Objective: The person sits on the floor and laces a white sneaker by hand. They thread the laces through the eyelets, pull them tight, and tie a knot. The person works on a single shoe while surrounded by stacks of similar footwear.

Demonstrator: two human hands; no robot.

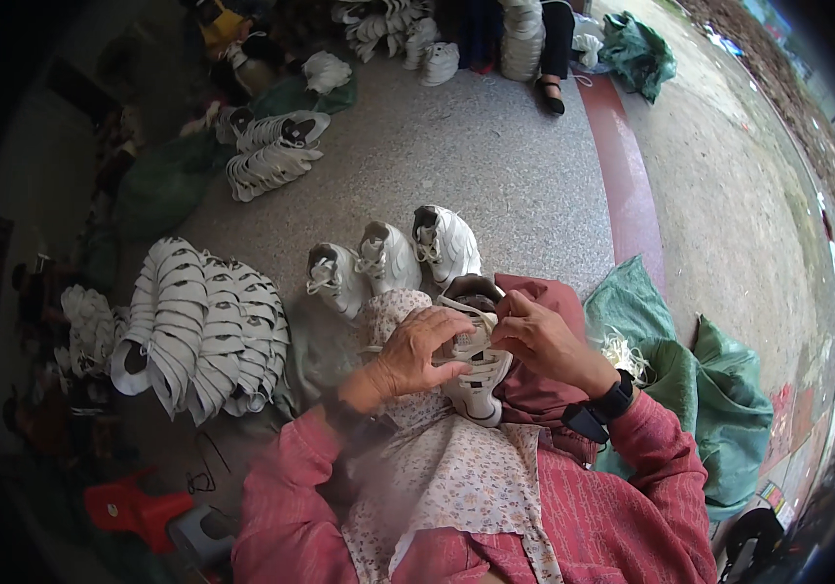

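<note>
A white sneaker (pixel 479 402) with a dark lining rests on my lap, its toe toward me. My left hand (pixel 415 352) curls against the sneaker's left side, fingers over the tongue and thumb by the laces. On the other side, my right hand (pixel 546 343) is closed in a pinch by the upper eyelets, on what looks like the white shoelace; the fingertips partly hide it. Beyond my knees stand three more white sneakers, a left one (pixel 336 280), a middle one (pixel 386 257) and a right one (pixel 448 243), with laces in at least two.
Stacked white shoe uppers (pixel 211 331) stand at the left, with another stack (pixel 276 161) farther off. Green sacks (pixel 724 399) and a bundle of white laces (pixel 624 352) lie at my right. A red stool (pixel 135 508) is at lower left. Another person's foot (pixel 551 97) shows at the far side.
</note>
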